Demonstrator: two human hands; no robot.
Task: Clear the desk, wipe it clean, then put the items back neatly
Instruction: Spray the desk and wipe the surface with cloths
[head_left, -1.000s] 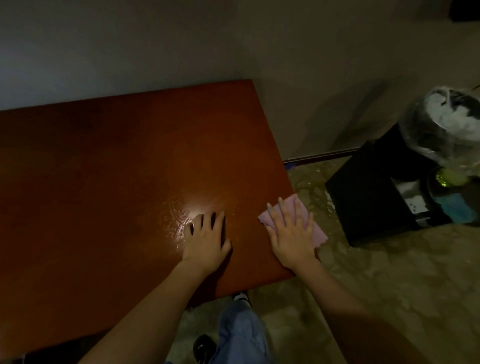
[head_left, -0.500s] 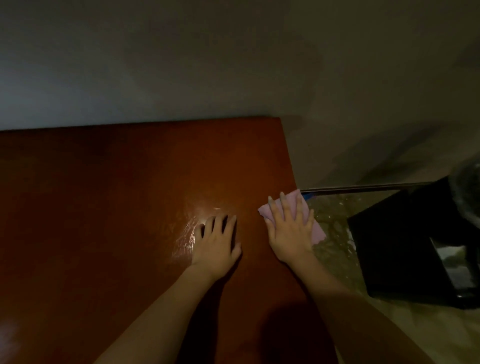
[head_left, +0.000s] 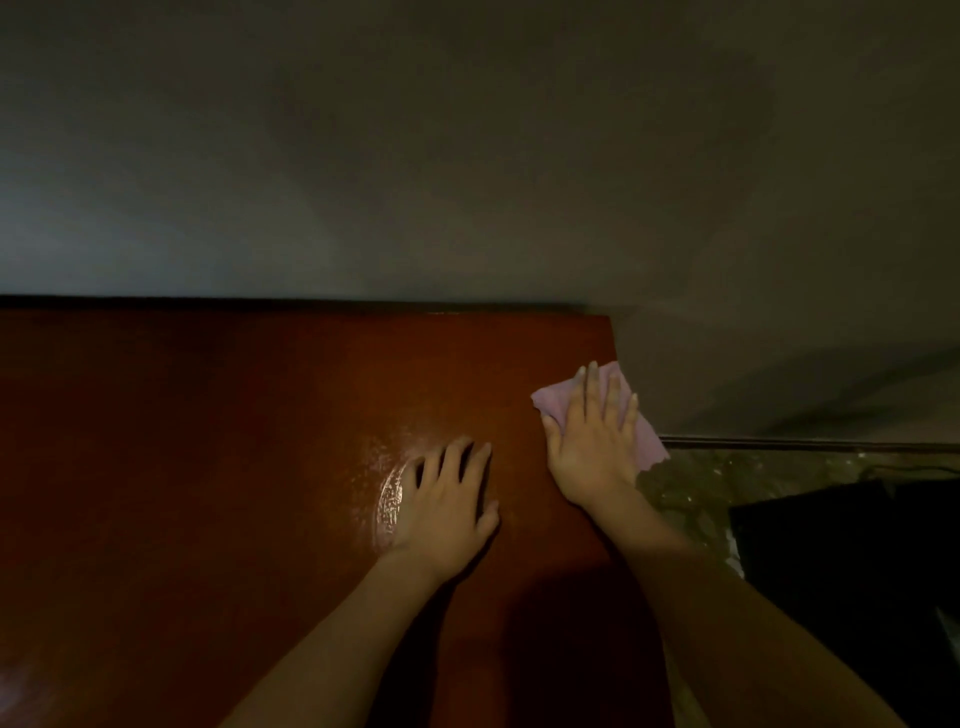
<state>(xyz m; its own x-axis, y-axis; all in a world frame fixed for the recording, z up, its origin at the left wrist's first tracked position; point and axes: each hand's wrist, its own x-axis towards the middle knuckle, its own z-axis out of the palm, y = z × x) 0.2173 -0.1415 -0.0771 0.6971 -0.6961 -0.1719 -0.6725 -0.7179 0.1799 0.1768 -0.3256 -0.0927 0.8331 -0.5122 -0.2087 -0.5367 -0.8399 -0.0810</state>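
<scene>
A reddish-brown wooden desk (head_left: 208, 441) fills the lower left, its top bare and glossy. My right hand (head_left: 592, 447) lies flat with straight fingers on a pink cloth (head_left: 647, 439), pressing it onto the desk at the right edge; part of the cloth hangs past the edge. My left hand (head_left: 447, 509) rests palm down on the desktop, fingers spread, beside a shiny wet-looking patch (head_left: 389, 499).
A grey wall (head_left: 467, 156) runs right behind the desk. To the right, below the desk edge, lie a mottled stone floor (head_left: 727, 478) and a black box-like object (head_left: 857, 571). A dark baseboard strip (head_left: 805, 444) runs along the wall's foot.
My right hand has slid the pink cloth away from me along the desk's right edge. The left hand stays planted. My head has tilted up, so the items at right have left the view.
</scene>
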